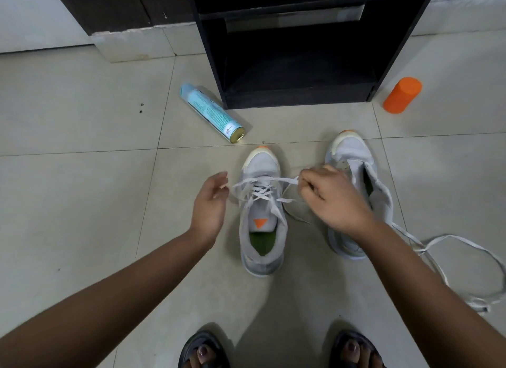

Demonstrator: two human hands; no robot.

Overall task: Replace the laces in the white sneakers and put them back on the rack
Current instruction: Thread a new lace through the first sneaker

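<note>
A tiled floor [82, 126] fills most of the frame, and a dark rack [295, 66] is seen at the upper centre. Two white sneakers are set on the floor below it, toes toward the rack: the centre sneaker [261, 165] and, partly hidden by a forearm, the right sneaker [353, 154], whose tongue is thrown open. A can [210, 111] is laid on its side just left of the rack, and an orange bottle [402, 94] is stood at the upper right. A loose lace [465, 247] is trailed over the floor at the lower right; whether it is threaded cannot be told. A lace [261, 196] is crossed through the centre sneaker's eyelets, with both ends drawn out sideways. The right grip [331, 198] is clamped on the right end between thumb and fingertips. The left grip [209, 203] is held apart and loosely curved, with the left end at its fingertips and no pinch seen. The lace is judged flat, limp and light, best taken near its stiff tip. The sneaker is judged light and likely to slide on tile when the lace is tugged, and best lifted by the heel collar.
</note>
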